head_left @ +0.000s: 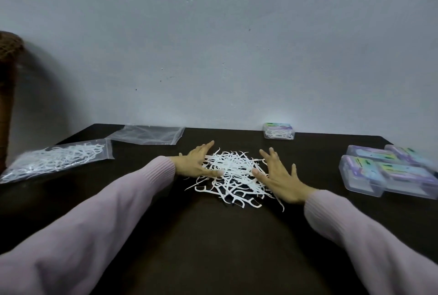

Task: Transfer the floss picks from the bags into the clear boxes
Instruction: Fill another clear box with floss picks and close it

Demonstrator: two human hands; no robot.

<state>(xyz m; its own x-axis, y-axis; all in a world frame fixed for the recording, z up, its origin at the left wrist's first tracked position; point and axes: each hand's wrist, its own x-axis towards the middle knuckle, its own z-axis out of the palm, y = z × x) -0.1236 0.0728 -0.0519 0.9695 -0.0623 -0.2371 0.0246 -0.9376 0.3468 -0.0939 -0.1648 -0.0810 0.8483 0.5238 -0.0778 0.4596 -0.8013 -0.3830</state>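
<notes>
Blurring at frame edge, clear boxes (388, 173) partly cut off.

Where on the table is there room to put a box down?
Bare dark table lies between the sleeves, below the floss pick pile. It is crowded right, by the clear boxes, and left, by the full bag.

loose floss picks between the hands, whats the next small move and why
Probably sweep both hands inward: the left hand and right hand lie open either side of the scattered pile of floss picks, and bunching them allows a grab for the clear boxes.
</notes>
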